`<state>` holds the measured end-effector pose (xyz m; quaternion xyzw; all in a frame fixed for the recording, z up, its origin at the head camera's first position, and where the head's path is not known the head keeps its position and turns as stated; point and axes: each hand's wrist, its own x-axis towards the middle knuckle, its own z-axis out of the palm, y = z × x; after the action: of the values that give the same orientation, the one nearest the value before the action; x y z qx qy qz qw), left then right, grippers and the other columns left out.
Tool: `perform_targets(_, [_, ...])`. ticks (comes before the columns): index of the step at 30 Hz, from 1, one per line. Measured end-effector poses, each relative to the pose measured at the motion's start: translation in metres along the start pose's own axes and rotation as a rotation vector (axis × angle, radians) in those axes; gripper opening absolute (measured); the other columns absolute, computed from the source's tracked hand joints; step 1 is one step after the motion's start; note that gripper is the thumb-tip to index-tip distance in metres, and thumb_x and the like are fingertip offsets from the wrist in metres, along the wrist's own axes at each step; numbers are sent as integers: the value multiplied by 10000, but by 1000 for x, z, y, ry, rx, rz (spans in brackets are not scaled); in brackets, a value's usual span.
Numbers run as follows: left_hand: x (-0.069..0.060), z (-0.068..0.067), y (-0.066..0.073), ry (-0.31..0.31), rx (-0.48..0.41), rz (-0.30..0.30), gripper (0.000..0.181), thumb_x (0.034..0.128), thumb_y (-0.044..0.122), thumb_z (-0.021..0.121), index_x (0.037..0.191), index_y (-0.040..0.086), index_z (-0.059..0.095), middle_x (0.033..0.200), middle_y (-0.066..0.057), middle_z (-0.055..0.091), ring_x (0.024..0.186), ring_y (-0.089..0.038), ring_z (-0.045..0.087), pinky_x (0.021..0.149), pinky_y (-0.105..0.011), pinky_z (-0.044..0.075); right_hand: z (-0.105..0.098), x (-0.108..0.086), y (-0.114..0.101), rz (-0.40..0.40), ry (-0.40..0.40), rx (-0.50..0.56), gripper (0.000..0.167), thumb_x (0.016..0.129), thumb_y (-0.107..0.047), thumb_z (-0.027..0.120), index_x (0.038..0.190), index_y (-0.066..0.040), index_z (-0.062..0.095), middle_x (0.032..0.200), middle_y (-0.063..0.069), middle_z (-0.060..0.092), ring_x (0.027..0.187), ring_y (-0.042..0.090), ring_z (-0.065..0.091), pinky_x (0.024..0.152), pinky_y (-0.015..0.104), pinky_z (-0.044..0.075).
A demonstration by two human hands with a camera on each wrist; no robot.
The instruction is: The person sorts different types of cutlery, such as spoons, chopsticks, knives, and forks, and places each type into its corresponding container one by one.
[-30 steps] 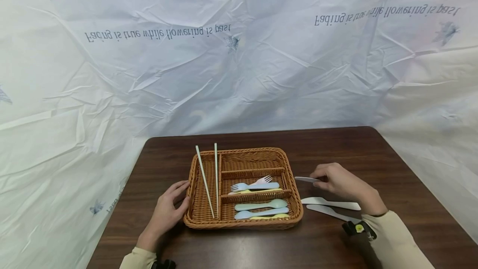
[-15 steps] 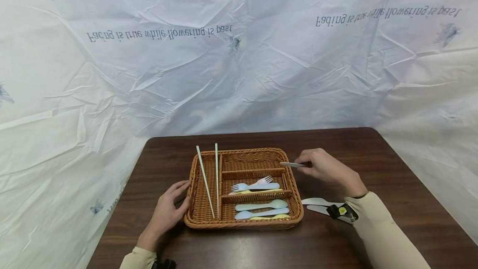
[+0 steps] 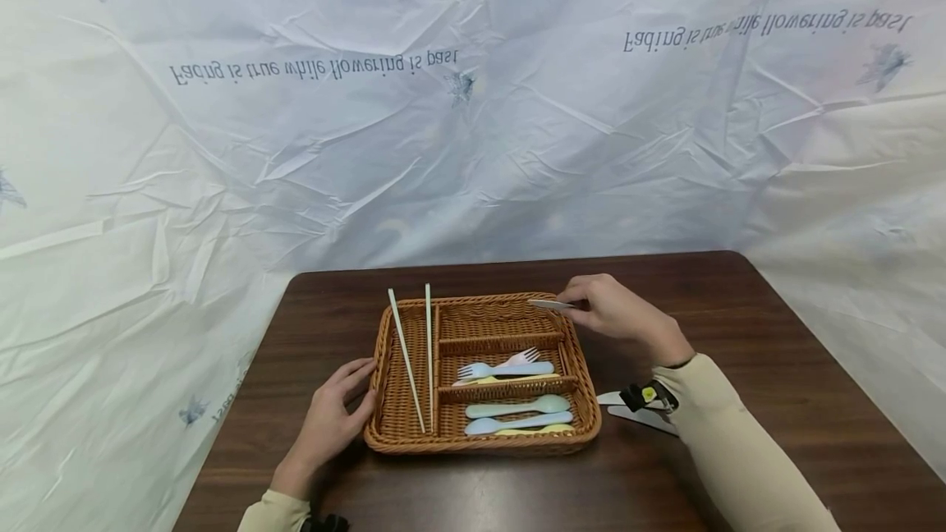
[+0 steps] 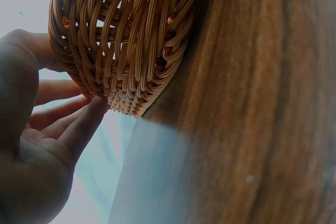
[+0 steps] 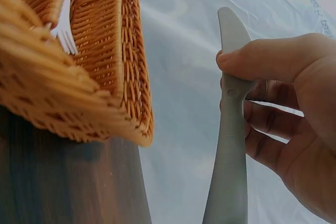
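Note:
A brown wicker basket [image 3: 508,387] with several compartments sits on the table. My left hand [image 3: 337,413] rests against its left side; in the left wrist view the fingers and thumb of that hand [image 4: 42,124] touch the woven outer wall. My right hand [image 3: 617,310] pinches a pale grey knife [image 5: 231,108] between thumb and fingers, near where blade meets handle. The knife hangs above the right end of the basket's back compartment. Forks [image 3: 510,368] lie in the middle compartment, spoons [image 3: 517,421] in the front one. Two pale chopsticks [image 3: 429,351] lean in the left compartment.
Two more knives [image 3: 643,417] lie on the dark wooden table [image 3: 813,401] right of the basket, partly hidden by the right wrist. A wrinkled printed white sheet [image 3: 473,146] hangs behind the table and along its sides.
My right hand has lifted the knife and carried it leftward and back, from beside the basket to above the back compartment. The left hand and the basket have stayed put.

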<state>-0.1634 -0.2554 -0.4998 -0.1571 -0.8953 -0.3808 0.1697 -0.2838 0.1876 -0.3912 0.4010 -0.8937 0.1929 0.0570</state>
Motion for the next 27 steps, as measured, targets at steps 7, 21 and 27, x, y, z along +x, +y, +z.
perform_targets(7, [0,0,0,15,22,16,403,886,10,664,1286,-4,618,1296,-134,576,1149,-316,611,861,-399,591,1,19,-5,-3,-4,6,158,904,-113,688,1046,-105,757,915,-41,644,689,41,524,554,233,455])
perform_targets(21, [1,-1,4,21,34,17,390,876,20,669,1264,6,636,1286,-122,579,1153,-279,607,865,-381,593,9,54,-17,-40,-47,34,210,921,-100,648,1107,-56,735,975,28,651,637,68,470,547,243,416])
perform_targets(27, [1,-1,2,20,33,32,380,881,15,660,1260,-3,635,1282,-131,577,1143,-295,611,853,-400,597,14,64,-20,-60,-62,-5,209,930,-125,645,1115,-84,734,986,19,649,697,75,500,579,249,434])
